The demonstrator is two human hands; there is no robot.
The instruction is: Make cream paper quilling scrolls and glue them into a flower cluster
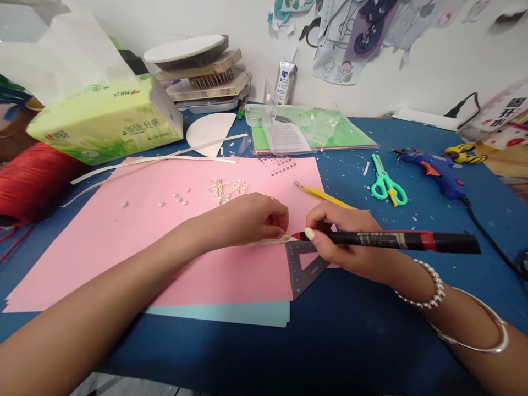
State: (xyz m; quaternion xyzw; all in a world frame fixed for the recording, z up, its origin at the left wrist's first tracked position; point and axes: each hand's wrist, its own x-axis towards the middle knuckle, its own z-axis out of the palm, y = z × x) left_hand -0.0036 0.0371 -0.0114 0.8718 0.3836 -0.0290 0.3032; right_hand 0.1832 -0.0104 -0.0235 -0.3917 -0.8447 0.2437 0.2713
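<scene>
1. Two hands meet over the pink paper sheet point(165, 242), which lies near the middle of the blue table point(371, 330), toward its front edge.
2. The right hand point(350, 242) has its fingers closed around a black-and-red pen-like tool point(396, 240), its red tip aimed at the sheet's right edge.
3. The left hand point(251, 220) has its fingers pinched narrowly on a thin pale paper strip point(268, 241), just beside the tool's tip.
4. A dark set square point(303, 267) lies partly under the right hand, at the sheet's lower right corner.
5. Work already done, by the look of it: a small cluster of white paper curls point(226, 190) and a few tiny white beads point(179, 198) sit on the sheet's far half. Most of the pink surface is bare, so the work seems to be at an early stage.
6. Yellow tweezers point(322, 195) lie beyond the hands; green scissors point(388, 184) and a blue glue gun point(437, 170) rest toward the table's right edge.
7. A green tissue pack point(107, 124) stands near the far left corner, with long white paper offcuts point(152, 160) beside it.
</scene>
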